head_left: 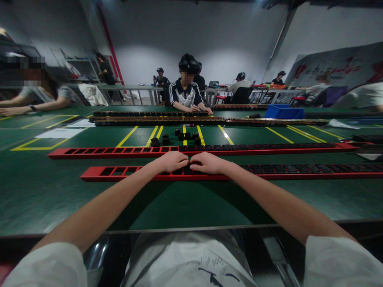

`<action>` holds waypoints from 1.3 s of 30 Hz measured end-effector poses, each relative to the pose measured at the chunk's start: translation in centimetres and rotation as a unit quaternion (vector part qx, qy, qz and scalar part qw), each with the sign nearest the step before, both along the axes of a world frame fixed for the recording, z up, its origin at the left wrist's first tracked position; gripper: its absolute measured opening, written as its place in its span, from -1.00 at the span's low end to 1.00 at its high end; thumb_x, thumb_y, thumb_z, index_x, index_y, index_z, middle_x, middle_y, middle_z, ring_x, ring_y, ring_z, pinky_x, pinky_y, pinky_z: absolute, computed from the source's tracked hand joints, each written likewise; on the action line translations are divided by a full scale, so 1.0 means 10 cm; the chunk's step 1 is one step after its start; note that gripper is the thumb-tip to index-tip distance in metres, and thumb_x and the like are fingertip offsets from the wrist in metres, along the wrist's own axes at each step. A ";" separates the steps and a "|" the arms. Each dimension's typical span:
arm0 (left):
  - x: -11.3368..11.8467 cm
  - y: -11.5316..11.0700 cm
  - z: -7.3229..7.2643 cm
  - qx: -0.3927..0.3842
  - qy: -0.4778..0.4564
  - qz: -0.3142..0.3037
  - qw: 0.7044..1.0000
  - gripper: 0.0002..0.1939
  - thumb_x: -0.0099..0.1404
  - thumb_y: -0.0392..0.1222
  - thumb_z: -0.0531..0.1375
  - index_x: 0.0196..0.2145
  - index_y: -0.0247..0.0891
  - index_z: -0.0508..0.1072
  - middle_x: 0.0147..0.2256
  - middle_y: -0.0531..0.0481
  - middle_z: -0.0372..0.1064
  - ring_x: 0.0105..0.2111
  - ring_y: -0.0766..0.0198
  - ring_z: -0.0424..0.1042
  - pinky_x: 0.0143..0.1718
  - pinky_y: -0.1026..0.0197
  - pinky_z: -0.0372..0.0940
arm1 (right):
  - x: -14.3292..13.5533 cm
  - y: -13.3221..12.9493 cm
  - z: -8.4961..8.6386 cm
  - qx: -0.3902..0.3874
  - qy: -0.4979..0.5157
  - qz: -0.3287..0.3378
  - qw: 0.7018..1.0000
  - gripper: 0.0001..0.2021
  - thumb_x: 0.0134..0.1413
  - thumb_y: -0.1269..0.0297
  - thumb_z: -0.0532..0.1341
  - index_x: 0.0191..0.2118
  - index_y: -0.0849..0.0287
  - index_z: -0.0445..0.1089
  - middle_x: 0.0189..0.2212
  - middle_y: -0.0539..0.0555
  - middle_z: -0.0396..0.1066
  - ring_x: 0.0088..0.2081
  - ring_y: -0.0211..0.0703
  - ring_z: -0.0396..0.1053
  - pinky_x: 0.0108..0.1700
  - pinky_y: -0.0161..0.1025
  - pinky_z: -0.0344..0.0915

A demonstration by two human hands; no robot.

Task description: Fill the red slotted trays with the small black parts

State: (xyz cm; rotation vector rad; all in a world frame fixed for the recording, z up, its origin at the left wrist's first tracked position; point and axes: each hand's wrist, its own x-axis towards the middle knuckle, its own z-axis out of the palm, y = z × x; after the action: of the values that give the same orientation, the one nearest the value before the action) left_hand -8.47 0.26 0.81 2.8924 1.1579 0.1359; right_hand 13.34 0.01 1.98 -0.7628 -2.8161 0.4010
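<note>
Two long red trays with rows of square slots lie across the green table. Over the nearer red tray (89, 173), my left hand (173, 161) and my right hand (208, 162) nearly meet, fingers bent inward. Between their fingertips is a small black block (188, 169), at a slot of that tray; both hands hold it. To the right the tray's slots hold black pieces (284, 169); at its left end they are bare. The farther red tray (60, 153) is filled likewise, black pieces on the right. Several loose black blocks (165, 138) stand behind it.
Long dark strips (125, 119) cross the table farther back. A blue bin (284, 112) stands behind them at the right. White paper (62, 132) lies at the left. A person (186, 91) sits opposite, another at the far left. The table's front edge (191, 229) is near me.
</note>
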 end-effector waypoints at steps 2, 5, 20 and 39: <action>0.01 -0.01 -0.01 0.036 0.001 0.011 0.999 -0.63 0.46 -0.04 -0.06 -0.38 -0.22 0.41 -0.34 -0.04 0.46 -0.34 0.19 0.39 -0.36 0.19 0.15 | -0.01 0.00 0.00 0.003 -0.006 -0.003 1.000 -0.77 0.31 0.22 0.16 -0.22 0.25 0.50 -0.32 0.12 0.50 -0.36 -0.19 0.35 -0.30 -0.31 0.13; 0.01 -0.01 -0.01 0.094 -0.010 0.037 0.995 -0.66 0.45 -0.09 -0.05 -0.34 -0.24 0.43 -0.25 -0.09 0.45 -0.24 0.15 0.40 -0.28 0.16 0.22 | -0.01 0.00 0.00 0.007 -0.011 -0.008 1.000 -0.78 0.31 0.27 0.14 -0.26 0.25 0.49 -0.37 0.10 0.47 -0.39 -0.21 0.31 -0.31 -0.31 0.11; -0.37 0.22 -0.12 0.030 -0.003 0.415 0.909 -0.23 0.36 0.39 -0.26 0.09 -0.12 0.47 0.25 -0.25 0.19 0.26 -0.53 0.00 0.13 -0.53 -0.03 | 0.00 0.01 0.00 -0.006 -0.003 -0.003 1.000 -0.76 0.32 0.24 0.13 -0.17 0.23 0.52 -0.25 0.13 0.53 -0.29 -0.16 0.40 -0.23 -0.30 0.21; -0.33 0.27 -0.12 0.082 -0.018 0.356 0.931 -0.41 0.43 0.19 -0.13 0.06 -0.26 0.43 0.20 -0.30 0.21 0.13 -0.25 0.26 0.11 -0.19 0.19 | 0.00 0.01 0.01 -0.004 -0.008 -0.007 1.000 -0.76 0.32 0.24 0.13 -0.18 0.24 0.51 -0.26 0.13 0.53 -0.29 -0.16 0.40 -0.24 -0.30 0.21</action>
State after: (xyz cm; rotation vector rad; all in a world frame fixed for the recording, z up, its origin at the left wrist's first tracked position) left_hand -11.81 2.94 -0.35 2.4116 2.2175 0.3020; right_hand 13.29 0.07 2.05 -0.7898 -2.8236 0.4065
